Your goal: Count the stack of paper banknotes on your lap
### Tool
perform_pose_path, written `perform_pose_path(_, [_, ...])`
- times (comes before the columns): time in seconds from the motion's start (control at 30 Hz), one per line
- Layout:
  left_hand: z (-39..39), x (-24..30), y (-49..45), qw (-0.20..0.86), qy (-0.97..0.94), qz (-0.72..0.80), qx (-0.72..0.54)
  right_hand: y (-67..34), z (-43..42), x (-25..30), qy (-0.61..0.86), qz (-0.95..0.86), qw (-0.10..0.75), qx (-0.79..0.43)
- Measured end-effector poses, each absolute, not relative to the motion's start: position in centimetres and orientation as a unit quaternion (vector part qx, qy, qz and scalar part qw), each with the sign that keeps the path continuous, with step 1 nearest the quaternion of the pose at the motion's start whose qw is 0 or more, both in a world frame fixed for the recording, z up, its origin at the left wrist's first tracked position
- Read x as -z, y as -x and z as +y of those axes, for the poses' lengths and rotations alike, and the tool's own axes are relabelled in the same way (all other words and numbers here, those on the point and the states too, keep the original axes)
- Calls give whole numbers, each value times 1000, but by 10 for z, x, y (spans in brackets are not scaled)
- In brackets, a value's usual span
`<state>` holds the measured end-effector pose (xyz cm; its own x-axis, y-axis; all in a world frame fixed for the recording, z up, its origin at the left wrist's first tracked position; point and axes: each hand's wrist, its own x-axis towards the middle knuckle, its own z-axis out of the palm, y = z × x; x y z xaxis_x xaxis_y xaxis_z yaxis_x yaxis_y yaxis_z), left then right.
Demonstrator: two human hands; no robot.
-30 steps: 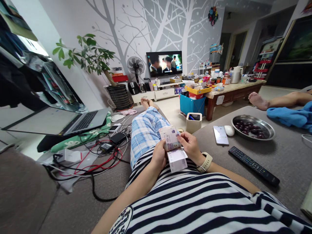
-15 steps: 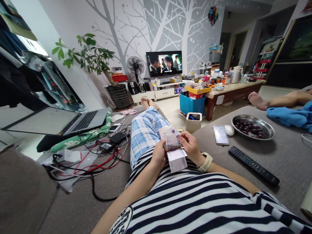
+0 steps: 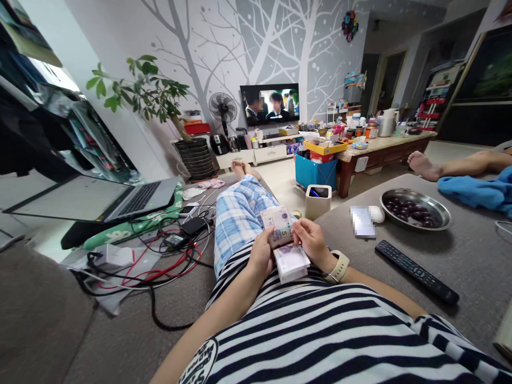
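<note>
- A stack of pale purple, rectangular paper banknotes [image 3: 277, 220] is held over the lap, at the far edge of the black-and-white striped cloth shirt [image 3: 316, 330]; the left hand [image 3: 262, 255] clamps its left side, thumb on top;
- the right hand [image 3: 311, 241] has its fingers curled at the stack's right edge; whether they pinch a note I cannot tell;
- pale, folded-over paper notes [image 3: 292, 258] hang on the near side; they could slip onto the lap if the left thumb slackens; thin notes could also cling and shift together;
- the stack's long axis seems to run far to near, its far end leaning left, its near end right.
</note>
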<state>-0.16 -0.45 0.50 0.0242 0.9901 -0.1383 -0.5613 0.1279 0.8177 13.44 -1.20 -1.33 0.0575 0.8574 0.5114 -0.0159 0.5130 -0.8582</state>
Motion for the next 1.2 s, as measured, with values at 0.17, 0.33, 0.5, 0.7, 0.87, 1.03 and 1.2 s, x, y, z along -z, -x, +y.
perform_pose_path(0.17, [-6,-4,3,650,-312,359,-592,-137,-7,11,427,-576,631,-296])
perform_pose_path(0.33, [-5,-2,4,649,-314,365,-589,-138,-6,10,449,-597,609,-266])
perform_pose_path(0.5, [-1,0,2,656,-296,358,-595,-137,-6,8,448,-598,610,-265])
perform_pose_path(0.7, [1,0,2,669,-266,350,-599,-135,-6,10,424,-593,628,-273])
perform_pose_path(0.87, [1,0,1,665,-266,343,-608,-135,-9,12,383,-600,641,-288])
perform_pose_path(1.03, [1,1,1,661,-281,346,-604,-136,-10,13,381,-604,638,-289])
perform_pose_path(1.2, [0,-1,1,657,-287,353,-601,-136,-12,12,380,-609,632,-293])
